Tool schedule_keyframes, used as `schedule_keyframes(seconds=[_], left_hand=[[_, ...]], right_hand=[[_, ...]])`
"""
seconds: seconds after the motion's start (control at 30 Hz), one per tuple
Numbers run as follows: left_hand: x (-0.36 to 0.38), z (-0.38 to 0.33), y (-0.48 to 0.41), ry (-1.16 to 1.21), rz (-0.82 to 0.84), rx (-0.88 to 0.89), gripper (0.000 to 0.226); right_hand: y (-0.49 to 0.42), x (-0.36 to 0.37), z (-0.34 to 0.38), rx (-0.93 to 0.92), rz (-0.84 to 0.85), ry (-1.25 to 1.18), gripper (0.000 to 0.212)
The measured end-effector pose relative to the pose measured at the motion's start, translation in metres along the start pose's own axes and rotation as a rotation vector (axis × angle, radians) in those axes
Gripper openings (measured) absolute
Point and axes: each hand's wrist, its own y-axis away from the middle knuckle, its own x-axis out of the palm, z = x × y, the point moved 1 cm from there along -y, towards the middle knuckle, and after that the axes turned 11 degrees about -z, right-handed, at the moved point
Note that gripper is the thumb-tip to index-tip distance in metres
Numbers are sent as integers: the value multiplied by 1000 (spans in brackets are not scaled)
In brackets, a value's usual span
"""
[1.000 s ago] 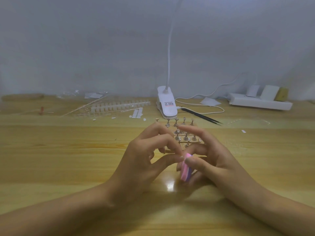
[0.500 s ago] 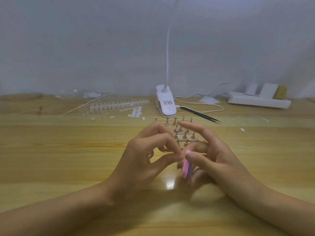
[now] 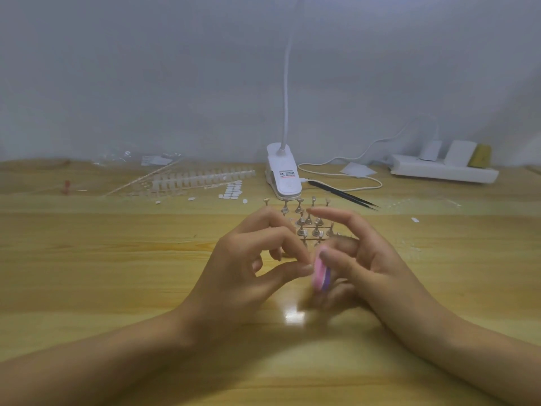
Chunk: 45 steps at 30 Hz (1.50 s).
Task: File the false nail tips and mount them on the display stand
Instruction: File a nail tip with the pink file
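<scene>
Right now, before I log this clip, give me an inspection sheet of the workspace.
Surface: wooden table, glossy, with glare near the hands.
Job's things: pink-purple file; display stand behind the hands; strips of nail tips back left.
Clutter: black tweezers, loose white tips, clear wrappers, small red item.
Hands: left hand pinches at the file, seemingly a nail tip, too small to confirm; right hand grips the file.
Cables: white cable loops right of the clip lamp; power strip far right.
Surroundings: plain grey wall.
</scene>
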Motion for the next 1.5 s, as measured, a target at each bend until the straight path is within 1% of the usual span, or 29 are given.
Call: schedule_keyframes(seconds=[0.07,0.17,0.27,0.3,0.4,0.5,0.53,0.57,0.6,0.63,0.7,0.73,0.77,0.8,0.87,0.93,0.97,1.07,1.1,1.17,1.23,1.33,1.37,1.43,1.5], left_hand=[[0,0,-1,29,-17,-46,8],[0,0,0,23,-9,-22,10],[-1,-1,0,21,3,-13,12],[-1,-1,0,26,-4,-28,12],[-1,-1,0,33,4,-47,11],[0,-1,0,44,9,-68,13],[0,-1,-1,50,-6,-95,12],[-1,0,-1,52,-13,-108,11],[0,0,-1,48,-9,-99,12],[0,0,0,44,6,-78,12],[0,0,1,61,35,-78,10],[0,1,1,76,32,-109,10],[0,2,0,100,16,-152,10],[-1,3,-2,144,-3,-196,11],[-2,5,-3,305,-8,-260,11],[-3,6,-4,423,6,-315,10],[-3,7,-3,447,11,-355,11],[-3,11,-4,499,3,-472,17],[-3,13,-5,513,-6,-502,17],[-3,15,-6,535,-10,-536,16],[-2,16,-5,538,8,-531,16],[0,15,-4,508,41,-502,14],[-1,14,-4,463,47,-469,13],[0,14,-5,321,58,-343,11],[-1,12,-5,229,58,-249,9]], right_hand=[[0,-3,0,1,-48,-4,43],[1,0,0,-15,39,13,46],[-1,-3,-2,-2,-41,-16,48],[-1,-3,-2,-4,-42,-17,47],[0,-1,-2,-19,32,-17,46],[-3,-5,-3,-1,-75,-51,45],[-2,-4,-2,6,-57,-40,44],[-1,-2,-2,5,-4,-22,43],[0,-1,-2,-2,39,-8,44],[0,0,-2,-10,37,-10,44],[-3,-3,-2,-5,-88,-55,44],[-4,-6,-2,-2,-137,-75,43],[-4,-7,-1,-4,-151,-87,41],[-4,-6,-1,-10,-129,-94,38],[-2,-5,-1,-25,-60,-90,35],[-1,-4,-1,-16,-39,-89,35],[-2,-5,-1,-1,-35,-88,36],[-3,-5,-1,43,-7,-78,50],[-3,-5,-2,48,-6,-80,50],[-3,-5,-2,49,-8,-93,42],[-2,-5,-2,67,-2,-109,31],[1,-2,1,84,36,-91,28],[1,0,2,80,56,-81,28],[2,3,3,69,64,-79,27],[1,2,4,57,-39,-119,27]])
